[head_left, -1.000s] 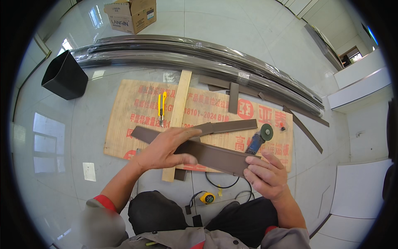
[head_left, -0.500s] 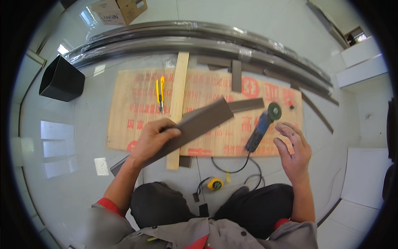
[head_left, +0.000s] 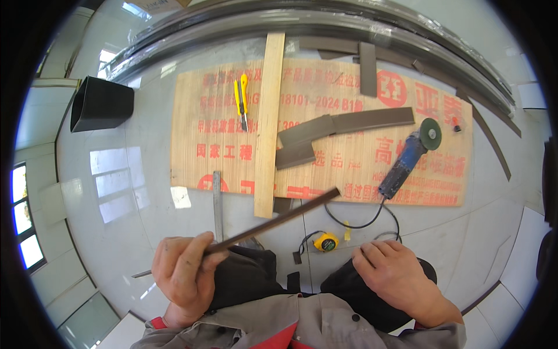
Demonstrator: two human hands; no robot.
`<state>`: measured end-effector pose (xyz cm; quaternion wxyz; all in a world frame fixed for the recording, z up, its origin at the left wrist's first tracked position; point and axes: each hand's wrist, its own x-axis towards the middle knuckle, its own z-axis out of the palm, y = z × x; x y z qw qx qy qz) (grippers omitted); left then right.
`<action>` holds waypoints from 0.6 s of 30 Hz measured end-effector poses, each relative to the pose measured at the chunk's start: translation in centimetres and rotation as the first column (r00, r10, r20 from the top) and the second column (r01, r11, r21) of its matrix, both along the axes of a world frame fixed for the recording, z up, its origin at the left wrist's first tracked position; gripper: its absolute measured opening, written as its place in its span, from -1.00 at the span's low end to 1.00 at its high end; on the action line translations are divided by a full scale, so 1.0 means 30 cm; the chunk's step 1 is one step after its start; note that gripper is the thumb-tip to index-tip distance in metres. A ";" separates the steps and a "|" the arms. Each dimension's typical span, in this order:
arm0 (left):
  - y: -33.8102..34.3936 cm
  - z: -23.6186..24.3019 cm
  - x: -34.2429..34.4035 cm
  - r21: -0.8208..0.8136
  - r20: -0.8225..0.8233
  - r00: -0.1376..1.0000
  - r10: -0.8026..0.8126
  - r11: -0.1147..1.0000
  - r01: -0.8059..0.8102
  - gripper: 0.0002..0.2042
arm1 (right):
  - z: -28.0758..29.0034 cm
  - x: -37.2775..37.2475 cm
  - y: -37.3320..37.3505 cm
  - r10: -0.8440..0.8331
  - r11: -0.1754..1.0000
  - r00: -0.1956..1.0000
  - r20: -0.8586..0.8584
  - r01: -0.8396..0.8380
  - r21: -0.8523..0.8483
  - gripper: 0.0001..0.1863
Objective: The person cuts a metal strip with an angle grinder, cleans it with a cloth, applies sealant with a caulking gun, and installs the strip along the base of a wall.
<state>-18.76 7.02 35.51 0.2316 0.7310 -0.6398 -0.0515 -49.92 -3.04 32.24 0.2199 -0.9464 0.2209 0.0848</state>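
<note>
My left hand [head_left: 183, 273] grips a dark brown trim strip [head_left: 276, 221], turned nearly edge-on and slanting up to the right above my knees. My right hand [head_left: 395, 279] rests at my right knee, fingers loosely bent, with nothing seen in it. Ahead lies a printed wooden board [head_left: 226, 168]. On it are a yellow utility knife [head_left: 241, 102], a pale wooden batten [head_left: 269, 128], short brown trim pieces [head_left: 372, 119] and a blue angle grinder [head_left: 401, 166] with a green disc. A yellow tape measure [head_left: 326, 242] sits between my knees and the board.
A black bin [head_left: 102, 104] stands at the left. Long plastic-wrapped profiles [head_left: 232, 41] lie across the far side. The grinder's black cord [head_left: 354, 225] loops over the tiled floor near the tape measure. A narrow metal strip [head_left: 217, 203] lies near my left knee.
My left hand has drawn the trim strip back toward me and turned it from its broad face to nearly edge-on. My right hand has lowered to my knee. The view has shifted.
</note>
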 end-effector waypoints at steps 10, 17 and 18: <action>-0.055 0.076 -0.060 0.465 -0.078 0.990 -0.118 0.874 0.141 -0.68 | 0.026 -0.021 0.022 0.054 0.874 0.998 0.023 -0.058 0.483 -0.73; -0.038 0.080 -0.097 0.512 -0.205 0.974 -0.094 0.838 0.188 -0.66 | -0.125 -0.012 0.047 -0.015 0.856 0.994 0.108 -0.043 0.515 -0.65; -0.033 0.089 -0.104 0.518 -0.225 0.970 -0.087 0.833 0.195 -0.66 | -0.223 -0.020 0.077 -0.021 0.839 0.997 0.076 -0.024 0.544 -0.61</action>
